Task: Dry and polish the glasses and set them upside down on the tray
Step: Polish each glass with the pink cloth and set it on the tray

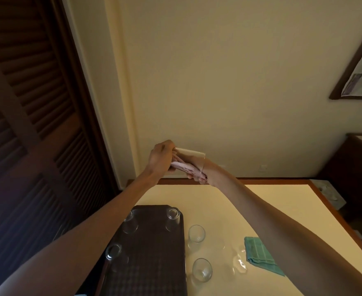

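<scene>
Three upturned glasses sat on the dark tray well below the fingers, with two upright ones beside it on the table. Up high, the left hand gripped a sideways glass by its base, while the right hand clutched a pink cloth against it.

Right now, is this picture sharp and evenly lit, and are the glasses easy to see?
Head view: dim warm light, louvred door nearly black; wide-angle lens makes the door frame lean; held glass faint against the wall; glasses on the dark tray hard to see; bright glints beside the teal cloth.
</scene>
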